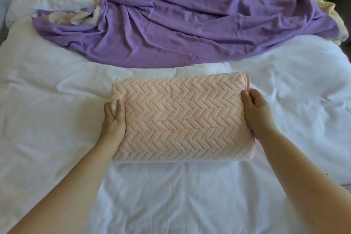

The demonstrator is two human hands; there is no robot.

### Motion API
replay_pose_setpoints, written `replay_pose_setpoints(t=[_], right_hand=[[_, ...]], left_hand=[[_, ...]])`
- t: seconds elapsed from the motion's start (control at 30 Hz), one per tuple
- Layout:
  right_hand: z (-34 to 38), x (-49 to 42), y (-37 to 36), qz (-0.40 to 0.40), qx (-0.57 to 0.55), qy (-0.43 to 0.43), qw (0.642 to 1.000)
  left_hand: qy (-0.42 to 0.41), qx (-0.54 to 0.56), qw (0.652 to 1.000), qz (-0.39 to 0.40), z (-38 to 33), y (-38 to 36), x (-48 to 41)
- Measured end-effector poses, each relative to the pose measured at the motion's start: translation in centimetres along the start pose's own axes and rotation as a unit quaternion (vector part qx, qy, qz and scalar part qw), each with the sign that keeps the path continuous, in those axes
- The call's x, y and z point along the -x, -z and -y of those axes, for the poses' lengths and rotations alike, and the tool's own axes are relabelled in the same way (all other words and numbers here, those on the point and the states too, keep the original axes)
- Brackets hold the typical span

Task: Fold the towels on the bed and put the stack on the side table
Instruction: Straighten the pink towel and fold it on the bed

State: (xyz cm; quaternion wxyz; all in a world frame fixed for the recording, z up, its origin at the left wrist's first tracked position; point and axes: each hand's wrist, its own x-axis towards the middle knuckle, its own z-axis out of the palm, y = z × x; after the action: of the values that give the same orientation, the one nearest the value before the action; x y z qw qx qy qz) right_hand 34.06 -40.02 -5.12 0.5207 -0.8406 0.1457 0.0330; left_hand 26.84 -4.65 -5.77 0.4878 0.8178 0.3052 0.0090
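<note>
Head view shows one folded peach towel (182, 118) with a herringbone weave lying on the white bed (57, 119), near the person. One purple towel (171, 30) lies crumpled and unfolded farther up the bed, with a pale yellow cloth (330, 13) showing at its right edge. Two hands grip the peach towel: the left hand (114, 118) clasps its left end, the right hand (256, 114) its right end, fingers curled against the fabric.
</note>
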Motion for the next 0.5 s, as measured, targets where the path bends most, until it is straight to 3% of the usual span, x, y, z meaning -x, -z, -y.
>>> replay_pose_setpoints(t=[0.1,0.17,0.2,0.27,0.33,0.37,0.43,0.5], right_hand=[[0.2,0.0,-0.5,0.023,0.058,-0.065,0.996],[1.0,0.0,-0.6,-0.025,0.144,-0.068,0.987],[1.6,0.3,-0.6,-0.076,0.183,-0.035,0.980],[3.4,1.6,-1.2,-0.145,0.193,0.135,0.961],[5.0,3.5,-3.2,-0.084,0.213,0.292,0.929],[5.4,4.4,-4.5,-0.013,0.273,0.326,0.905],[5.0,5.0,-6.5,0.113,0.395,0.302,0.860],[3.5,3.6,-6.8,0.132,0.439,0.244,0.855]], left_hand=[[0.027,-0.020,0.999,0.002,-0.5,-0.4,0.1],[0.001,-0.081,0.994,-0.067,-1.4,-0.3,0.1],[-0.064,-0.137,0.980,-0.127,-2.0,-0.2,0.2],[-0.276,-0.224,0.915,-0.189,-3.4,-0.4,1.1],[-0.443,-0.292,0.842,-0.098,-4.6,-1.7,1.9],[-0.458,-0.335,0.823,-0.019,-5.0,-2.5,2.1],[-0.391,-0.412,0.818,0.090,-5.0,-3.8,1.5],[-0.323,-0.461,0.821,0.101,-4.1,-4.4,-0.4]])
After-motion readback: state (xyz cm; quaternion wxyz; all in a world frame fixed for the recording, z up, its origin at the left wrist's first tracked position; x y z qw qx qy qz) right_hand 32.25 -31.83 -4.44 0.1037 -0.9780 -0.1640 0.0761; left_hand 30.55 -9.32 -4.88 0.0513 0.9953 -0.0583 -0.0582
